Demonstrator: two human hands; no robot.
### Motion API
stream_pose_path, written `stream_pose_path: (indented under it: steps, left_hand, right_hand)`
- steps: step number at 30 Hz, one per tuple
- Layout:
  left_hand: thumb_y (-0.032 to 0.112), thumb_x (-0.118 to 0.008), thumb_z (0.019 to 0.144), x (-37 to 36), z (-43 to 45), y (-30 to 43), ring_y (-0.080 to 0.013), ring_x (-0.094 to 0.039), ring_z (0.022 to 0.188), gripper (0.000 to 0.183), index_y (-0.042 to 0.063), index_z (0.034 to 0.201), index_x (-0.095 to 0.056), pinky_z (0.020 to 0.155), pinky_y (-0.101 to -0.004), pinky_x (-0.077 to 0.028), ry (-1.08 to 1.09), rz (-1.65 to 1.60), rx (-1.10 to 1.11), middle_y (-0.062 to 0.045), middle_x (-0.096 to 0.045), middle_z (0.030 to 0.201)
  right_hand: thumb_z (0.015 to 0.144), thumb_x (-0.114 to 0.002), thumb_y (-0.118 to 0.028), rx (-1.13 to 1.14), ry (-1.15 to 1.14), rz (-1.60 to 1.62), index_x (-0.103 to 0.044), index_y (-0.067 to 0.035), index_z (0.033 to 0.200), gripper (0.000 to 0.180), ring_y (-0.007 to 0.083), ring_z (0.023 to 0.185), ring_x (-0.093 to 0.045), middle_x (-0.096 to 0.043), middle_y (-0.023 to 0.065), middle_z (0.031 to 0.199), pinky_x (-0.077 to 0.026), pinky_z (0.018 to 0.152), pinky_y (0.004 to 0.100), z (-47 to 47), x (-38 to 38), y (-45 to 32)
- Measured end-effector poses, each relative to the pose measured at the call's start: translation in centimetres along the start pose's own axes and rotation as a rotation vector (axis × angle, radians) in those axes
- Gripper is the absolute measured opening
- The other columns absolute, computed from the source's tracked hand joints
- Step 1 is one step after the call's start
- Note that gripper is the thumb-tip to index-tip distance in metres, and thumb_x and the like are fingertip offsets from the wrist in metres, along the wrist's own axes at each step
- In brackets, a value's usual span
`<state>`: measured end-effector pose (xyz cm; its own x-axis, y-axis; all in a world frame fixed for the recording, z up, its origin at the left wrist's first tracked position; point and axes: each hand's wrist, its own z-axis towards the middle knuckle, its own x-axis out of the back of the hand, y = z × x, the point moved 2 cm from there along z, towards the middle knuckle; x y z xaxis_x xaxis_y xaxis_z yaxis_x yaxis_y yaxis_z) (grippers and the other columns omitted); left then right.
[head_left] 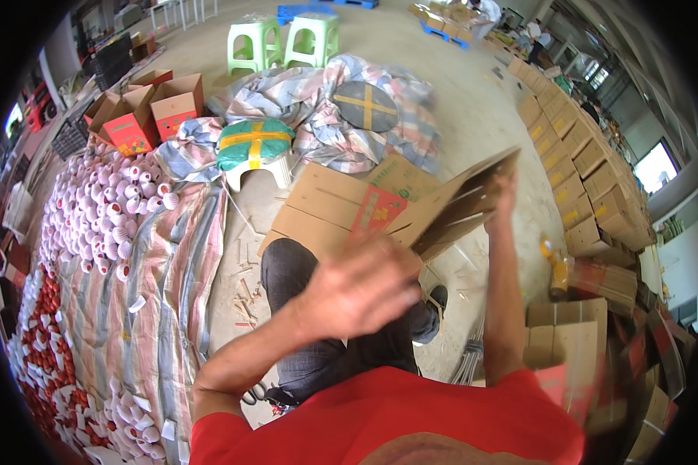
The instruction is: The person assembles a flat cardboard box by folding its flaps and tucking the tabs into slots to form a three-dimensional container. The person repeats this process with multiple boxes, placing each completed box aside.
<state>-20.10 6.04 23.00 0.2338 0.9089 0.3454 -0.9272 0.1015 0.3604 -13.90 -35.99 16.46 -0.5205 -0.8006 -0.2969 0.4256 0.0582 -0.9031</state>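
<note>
A brown cardboard carton (326, 200), partly unfolded and with a red printed panel, lies across my knees. My right hand (503, 197) grips the far-right edge of its raised flap (465, 197), which tilts upward. Blurred by motion, my left hand (369, 288) hovers in front of the carton over my lap, fingers curled. Whether it pinches or touches the cardboard is hidden. Under the carton are my dark-trousered knees (291, 267).
Foam-netted red fruit (110, 203) is heaped on a striped sheet (163, 290) at left. Open cartons (151, 110), a taped green-covered stool (256, 145) and crumpled striped sheeting (302, 93) lie ahead. Stacked cartons (581, 151) and flattened cartons (564, 337) stand right. People are in the background.
</note>
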Motion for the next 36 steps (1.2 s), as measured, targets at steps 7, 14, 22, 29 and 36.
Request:
stream_pose_path:
  steps: [7,14,22,29,36]
  left_hand:
    - [0.026,-0.066,0.107,-3.7,5.3,-10.9,-0.0365,-0.057,0.141,0.044,0.006,0.145,-0.065,0.117,-0.0491,-0.048,-0.146,-0.239,0.21,-0.019,-0.063,0.149]
    - [0.028,-0.072,0.101,-8.6,5.3,-12.2,-0.0381,-0.056,0.144,0.044,0.008,0.14,-0.066,0.126,-0.0494,-0.04,-0.244,-0.467,0.3,-0.016,-0.061,0.151]
    - [0.017,-0.072,0.086,-8.7,8.6,-10.5,-0.0369,-0.064,0.122,0.018,0.004,0.097,-0.067,0.123,-0.0507,-0.042,-0.307,-0.145,-0.269,-0.018,-0.068,0.113]
    - [0.02,-0.074,0.084,-7.9,8.1,-8.7,-0.0354,-0.058,0.081,0.022,0.005,0.083,-0.058,0.098,-0.0488,-0.049,-0.401,-0.088,-0.433,-0.012,-0.053,0.076]
    - [0.012,-0.074,0.085,-4.2,7.5,-10.3,-0.034,-0.058,0.08,0.015,0.004,0.086,-0.061,0.098,-0.0468,-0.047,-0.364,-0.018,-0.333,-0.012,-0.056,0.078]
  right_hand:
    - [0.096,-0.063,-0.019,0.012,-0.091,0.037,-0.019,-0.009,0.175,0.09,0.0311,0.132,-0.056,-0.052,0.0163,0.153,-0.05,0.112,0.0437,-0.5,-1.6,0.0]
    - [0.102,-0.055,-0.02,0.158,-0.088,-0.124,-0.014,-0.003,0.175,0.085,0.031,0.151,-0.04,-0.036,0.0177,0.17,-0.033,0.127,0.0409,-1.5,-4.1,-0.2]
    - [0.097,-0.055,-0.011,0.87,-0.194,-0.721,-0.059,-0.003,0.12,0.024,0.0386,0.146,-0.049,-0.061,0.0224,0.144,-0.031,0.126,0.0496,-0.6,-6.9,-3.3]
    - [0.089,-0.061,-0.005,1.135,-0.2,-0.861,-0.062,-0.003,0.104,0.015,0.04,0.114,-0.062,-0.067,0.0178,0.111,-0.042,0.11,0.0488,-1.4,-6.9,-7.6]
    - [0.085,-0.058,0.002,1.041,-0.515,-0.977,-0.064,-0.003,0.101,0.017,0.0429,0.129,-0.055,-0.065,0.0149,0.132,-0.038,0.119,0.0524,0.3,-9.1,-5.9]
